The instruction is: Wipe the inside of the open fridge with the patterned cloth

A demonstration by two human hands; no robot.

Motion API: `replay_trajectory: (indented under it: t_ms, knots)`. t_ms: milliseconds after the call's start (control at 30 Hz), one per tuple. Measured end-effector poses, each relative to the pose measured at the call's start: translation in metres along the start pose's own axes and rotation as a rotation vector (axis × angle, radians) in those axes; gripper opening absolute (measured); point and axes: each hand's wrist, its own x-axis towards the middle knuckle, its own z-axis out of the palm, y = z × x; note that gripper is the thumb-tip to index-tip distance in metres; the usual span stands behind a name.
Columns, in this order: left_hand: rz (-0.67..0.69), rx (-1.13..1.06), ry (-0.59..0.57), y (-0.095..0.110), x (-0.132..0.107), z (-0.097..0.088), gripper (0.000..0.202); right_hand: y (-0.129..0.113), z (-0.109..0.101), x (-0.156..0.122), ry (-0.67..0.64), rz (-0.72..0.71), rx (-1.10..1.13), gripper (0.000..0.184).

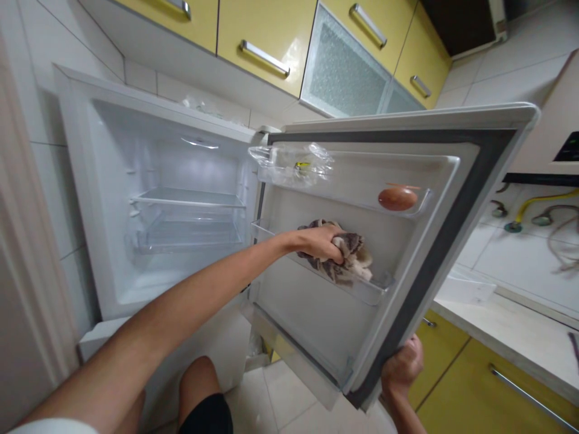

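My left hand [322,242] is closed around a crumpled brown-and-cream cloth [357,253], pressed into the middle clear shelf [373,294] of the open fridge door [312,319]. Part of the cloth hangs over that shelf's front. At the lower right, my right hand [402,364] grips the outer edge of the door, its fingertips partly out of sight. Above the cloth, the upper door shelf carries a brown egg-like object [398,198] on the right and a clear plastic bag [294,164] with a yellow mark on the left.
Inside the fridge are a glass shelf [194,198] and a clear drawer [190,235]. Yellow wall cabinets [266,36] hang overhead. A countertop [511,325] over yellow base cabinets [488,392] stands to the right of the door, below pipes and a yellow hose [527,208]. My knee [199,383] is close below.
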Motion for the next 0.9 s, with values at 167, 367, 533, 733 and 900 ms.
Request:
replay_trajectory:
  t_ms: [167,367,533,733,900]
  knots:
    - [0.177,-0.034,0.005,0.009,0.012,0.021,0.017,0.005,-0.001,0.000,0.016,0.015,-0.022,0.036]
    - [0.038,-0.551,0.469,0.009,0.029,0.042,0.018,-0.005,-0.001,-0.001,0.016,0.026,-0.025,0.032]
    - [-0.162,-0.791,1.006,0.004,0.038,0.041,0.024,-0.007,0.000,0.000,0.001,0.031,-0.015,0.031]
    - [-0.258,-0.679,1.451,-0.026,0.044,0.004,0.021,-0.001,0.000,0.001,-0.003,0.022,-0.017,0.034]
    - [-0.363,-0.609,1.688,-0.056,0.031,-0.043,0.038,-0.004,-0.001,0.000,-0.005,0.041,-0.020,0.033]
